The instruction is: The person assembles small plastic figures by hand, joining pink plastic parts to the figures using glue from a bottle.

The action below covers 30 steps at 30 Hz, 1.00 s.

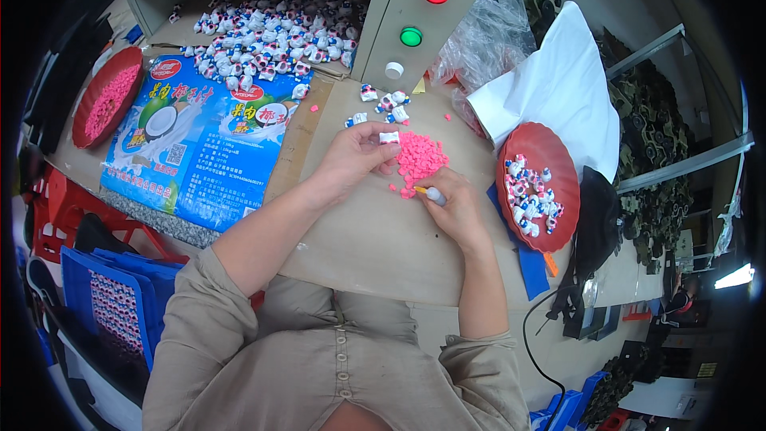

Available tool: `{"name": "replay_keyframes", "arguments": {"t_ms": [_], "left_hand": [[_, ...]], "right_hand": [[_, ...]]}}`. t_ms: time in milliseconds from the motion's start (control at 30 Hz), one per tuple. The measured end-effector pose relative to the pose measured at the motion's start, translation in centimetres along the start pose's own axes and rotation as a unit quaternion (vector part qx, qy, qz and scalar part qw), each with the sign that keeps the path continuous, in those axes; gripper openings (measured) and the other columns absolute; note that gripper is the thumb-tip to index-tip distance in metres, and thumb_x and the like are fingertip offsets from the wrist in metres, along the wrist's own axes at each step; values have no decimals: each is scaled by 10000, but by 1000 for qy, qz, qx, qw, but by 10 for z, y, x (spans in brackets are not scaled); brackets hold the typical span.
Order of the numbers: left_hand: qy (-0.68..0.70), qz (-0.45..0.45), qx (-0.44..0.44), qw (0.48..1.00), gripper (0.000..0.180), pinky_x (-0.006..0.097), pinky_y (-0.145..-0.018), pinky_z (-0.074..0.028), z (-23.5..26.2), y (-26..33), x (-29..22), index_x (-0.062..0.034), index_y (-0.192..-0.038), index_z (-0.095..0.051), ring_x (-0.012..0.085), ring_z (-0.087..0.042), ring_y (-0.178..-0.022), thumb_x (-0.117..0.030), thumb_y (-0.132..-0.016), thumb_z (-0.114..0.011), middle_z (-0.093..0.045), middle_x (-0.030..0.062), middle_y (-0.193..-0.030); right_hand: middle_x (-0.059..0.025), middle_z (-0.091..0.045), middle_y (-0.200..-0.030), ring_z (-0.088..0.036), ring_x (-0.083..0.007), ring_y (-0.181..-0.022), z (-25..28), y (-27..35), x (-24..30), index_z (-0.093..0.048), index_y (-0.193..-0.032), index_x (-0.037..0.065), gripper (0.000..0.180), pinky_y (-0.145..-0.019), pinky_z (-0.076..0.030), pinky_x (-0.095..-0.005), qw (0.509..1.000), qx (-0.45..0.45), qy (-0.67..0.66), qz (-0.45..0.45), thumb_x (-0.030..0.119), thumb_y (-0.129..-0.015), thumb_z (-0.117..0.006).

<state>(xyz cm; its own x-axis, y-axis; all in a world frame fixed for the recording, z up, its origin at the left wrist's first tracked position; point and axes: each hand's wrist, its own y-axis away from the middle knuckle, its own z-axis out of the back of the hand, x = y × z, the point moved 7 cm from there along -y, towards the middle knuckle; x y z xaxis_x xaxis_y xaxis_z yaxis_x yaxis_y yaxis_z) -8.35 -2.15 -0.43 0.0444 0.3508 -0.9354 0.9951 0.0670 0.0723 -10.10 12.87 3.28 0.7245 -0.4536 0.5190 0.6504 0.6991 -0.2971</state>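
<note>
In the fingertips of my left hand (361, 152) is a small white figurine (389, 137), held just above the left edge of a heap of small bright pink pieces (420, 153). My right hand (456, 206) is closed around a pen-like tool (435, 195) with a yellow tip and a pale, see-through barrel. That tip points left at the heap's near edge, where a few pink pieces lie loose. Just beyond my left fingers, several blue-and-white figurines (391, 101) sit on the tan tabletop (375, 247).
A grey machine housing (391, 32) with red and green buttons stands behind, many figurines (271, 40) spilling from its opening onto blue printed cardboard (199, 144). Red bowls flank me: pink pieces in the left bowl (86, 124), figurines in the right bowl (562, 191). White sheeting (558, 88) lies back right.
</note>
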Motion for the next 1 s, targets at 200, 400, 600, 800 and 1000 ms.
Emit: {"name": "replay_keyframes", "arguments": {"t_ms": [200,400,600,800,1000], "left_hand": [[-12,4,29,999,333,221,-618,-457,-10,2,-1,-25,-1099,-485,87,-520,-675,-107,-790,-578,-541,49,-845],[-30,24,82,996,297,217,-626,-452,-22,7,4,-38,-1112,-483,75,-500,-666,-79,-820,-519,-541,29,-814],[-72,26,113,991,293,223,-643,-462,-31,11,10,-24,-1120,-474,94,-547,-697,-57,-830,-493,-567,47,-853],[-96,27,127,987,301,218,-642,-463,-36,14,12,-9,-1124,-473,109,-576,-726,-48,-827,-494,-591,60,-878],[-113,20,135,984,294,210,-619,-455,-34,14,14,-4,-1114,-483,98,-570,-713,-61,-826,-498,-597,58,-860]], "right_hand": [[-73,-566,-729,-541,-260,-688,-6,-3,-2,-599,-775,67,147,-630,-399,-353,999,4,-9,-31,141,-660,-653],[-75,-581,-690,-545,-170,-587,0,1,-13,-571,-782,27,131,-544,-418,-283,987,-48,-130,-86,106,-707,-644],[-39,-580,-693,-518,-72,-589,-2,6,-19,-553,-817,8,114,-504,-411,-187,876,-108,-424,-201,72,-748,-618],[-38,-576,-688,-519,-69,-588,-16,8,-19,-549,-819,20,104,-485,-399,-183,842,-73,-480,-235,61,-748,-612],[-31,-573,-704,-526,-64,-615,-16,9,-18,-542,-827,25,107,-494,-394,-178,858,-72,-447,-241,63,-753,-609]]}}
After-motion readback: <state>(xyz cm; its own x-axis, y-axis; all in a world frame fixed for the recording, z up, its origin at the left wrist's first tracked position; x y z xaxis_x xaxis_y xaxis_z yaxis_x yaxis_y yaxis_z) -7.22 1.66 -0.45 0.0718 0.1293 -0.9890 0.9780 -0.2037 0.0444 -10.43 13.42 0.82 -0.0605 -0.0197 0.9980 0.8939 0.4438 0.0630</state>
